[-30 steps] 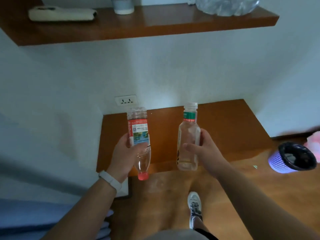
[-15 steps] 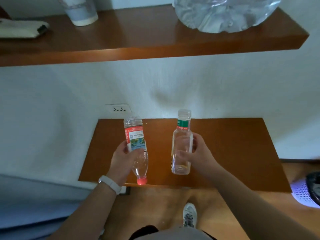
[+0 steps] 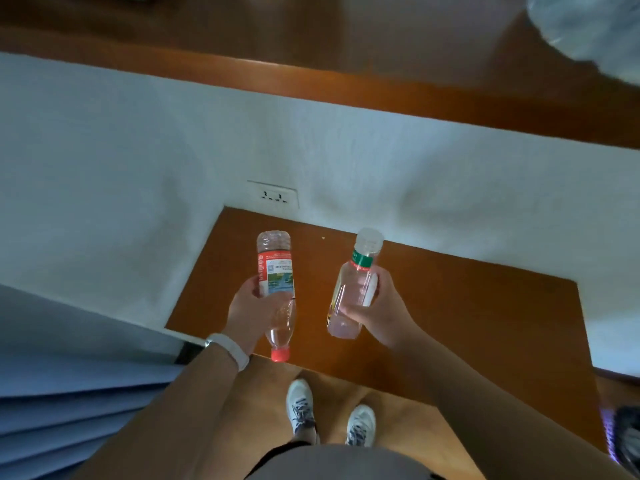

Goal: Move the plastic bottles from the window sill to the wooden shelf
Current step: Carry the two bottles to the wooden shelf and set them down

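Note:
My left hand (image 3: 250, 313) grips a clear plastic bottle with a red label (image 3: 276, 271), held upside down so its red cap points toward me. My right hand (image 3: 382, 311) grips a second clear bottle with a green band (image 3: 356, 282), cap up and tilted slightly right. Both bottles hover above the lower wooden shelf (image 3: 450, 306). The upper wooden shelf (image 3: 311, 46) runs across the top of the view, well above both hands.
A large crumpled clear plastic container (image 3: 595, 32) sits at the right end of the upper shelf. A wall socket (image 3: 273, 195) is set above the lower shelf. Blue bedding (image 3: 69, 403) lies at the left, a purple waste basket (image 3: 627, 441) at the far right. My shoes (image 3: 329, 417) stand on the wooden floor.
The view has closed in on the shelves and tipped downward; the upper shelf now fills the top. Both hands still hold their bottles in about the same pose, slightly nearer the wall.

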The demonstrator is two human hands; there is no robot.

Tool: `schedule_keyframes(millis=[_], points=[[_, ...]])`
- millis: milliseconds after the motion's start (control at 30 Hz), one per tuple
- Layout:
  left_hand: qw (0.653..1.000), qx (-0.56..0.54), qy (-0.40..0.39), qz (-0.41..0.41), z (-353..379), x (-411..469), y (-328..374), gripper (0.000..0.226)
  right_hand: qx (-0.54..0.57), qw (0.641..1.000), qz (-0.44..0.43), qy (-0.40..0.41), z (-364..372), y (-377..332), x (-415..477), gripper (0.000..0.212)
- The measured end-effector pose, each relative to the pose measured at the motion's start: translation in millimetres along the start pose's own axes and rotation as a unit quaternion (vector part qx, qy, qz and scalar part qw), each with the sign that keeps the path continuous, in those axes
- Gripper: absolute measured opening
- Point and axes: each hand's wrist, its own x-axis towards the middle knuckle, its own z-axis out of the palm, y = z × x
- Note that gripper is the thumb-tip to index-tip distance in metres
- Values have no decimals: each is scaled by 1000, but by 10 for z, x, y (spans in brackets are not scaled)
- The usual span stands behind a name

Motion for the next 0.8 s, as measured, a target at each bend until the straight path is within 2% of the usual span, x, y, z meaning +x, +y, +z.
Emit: schedule_keyframes(millis=[67,167,233,600,800], points=[[1000,2,4,-9,-90,157,-63,40,-26,1000,-14,-7,153,-35,141,40],[999,26,14,-12,-156,401,-170,43,-37,999,-8,-19,390,-77,348,66],[999,30,9,-23,-196,538,-228,44,-35,999,2,-16,535,-77,486,74],[996,8,14,-85,-491,1083,-438,48,-102,994,-25,24,1103,-263,960,84],[998,-4,1,-70,-476,1121,-473,47,-122,992,-20,12,1217,-166,979,84]])
